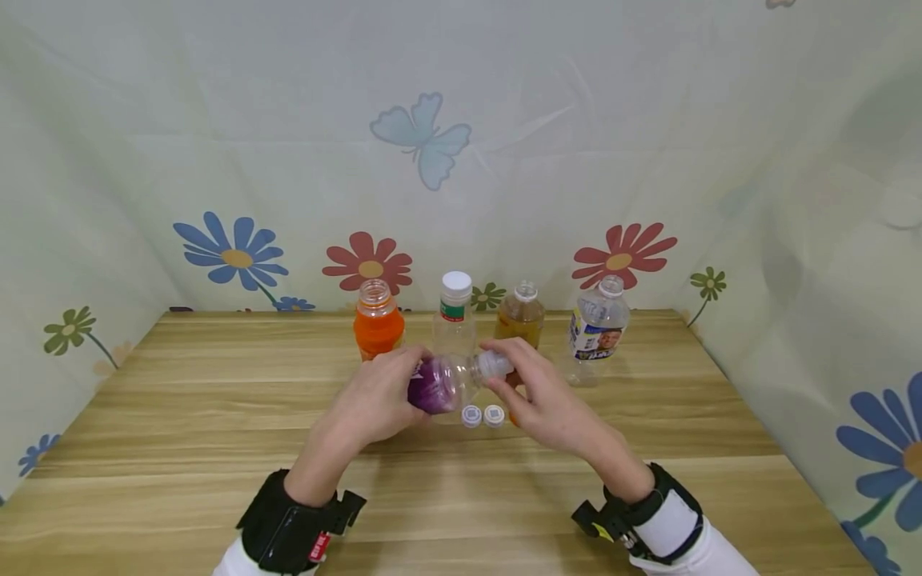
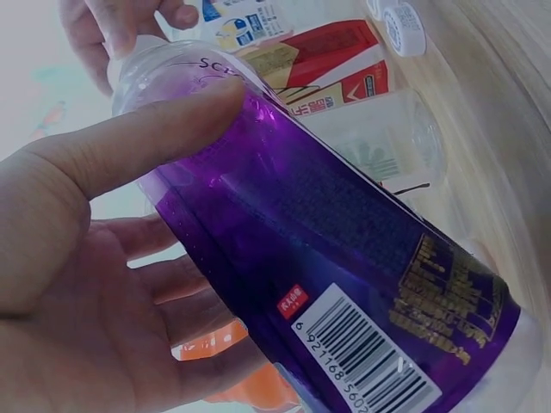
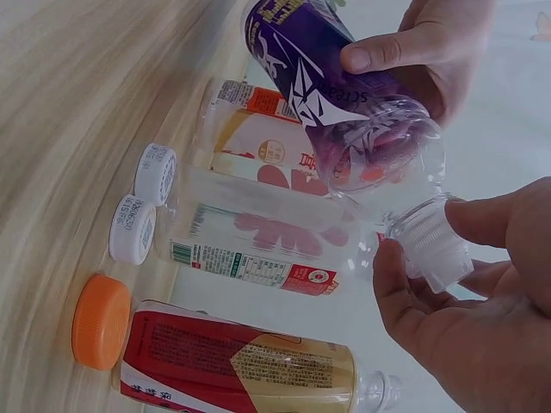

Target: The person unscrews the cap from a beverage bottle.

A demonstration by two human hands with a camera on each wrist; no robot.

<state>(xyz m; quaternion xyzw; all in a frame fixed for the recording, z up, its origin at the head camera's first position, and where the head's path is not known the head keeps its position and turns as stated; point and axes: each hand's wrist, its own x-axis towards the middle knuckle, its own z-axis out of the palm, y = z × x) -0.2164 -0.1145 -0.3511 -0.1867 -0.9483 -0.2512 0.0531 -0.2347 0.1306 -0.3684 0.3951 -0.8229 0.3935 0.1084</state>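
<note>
A bottle with a purple label [image 1: 432, 388] lies tilted almost sideways above the table, its neck toward the right. My left hand [image 1: 378, 396] grips it round the body, thumb across the label in the left wrist view. At the neck, my right hand [image 1: 551, 408] pinches a translucent, ribbed cap [image 3: 433, 245] between thumb and fingers. The cap sits at the bottle's mouth; whether it is threaded on cannot be told. Two white caps [image 1: 471, 416] rest on the table below the bottle, and an orange cap [image 3: 102, 321] lies beside them, mostly hidden by my right hand in the head view.
Behind my hands stand an open bottle with an orange label [image 1: 378, 328], a clear bottle with a white cap [image 1: 457, 285], an uncapped yellowish bottle [image 1: 519, 318] and an uncapped clear bottle with a blue-and-white label [image 1: 598, 332]. A flowered curtain [image 1: 504, 184] borders the wooden table [image 1: 216, 400].
</note>
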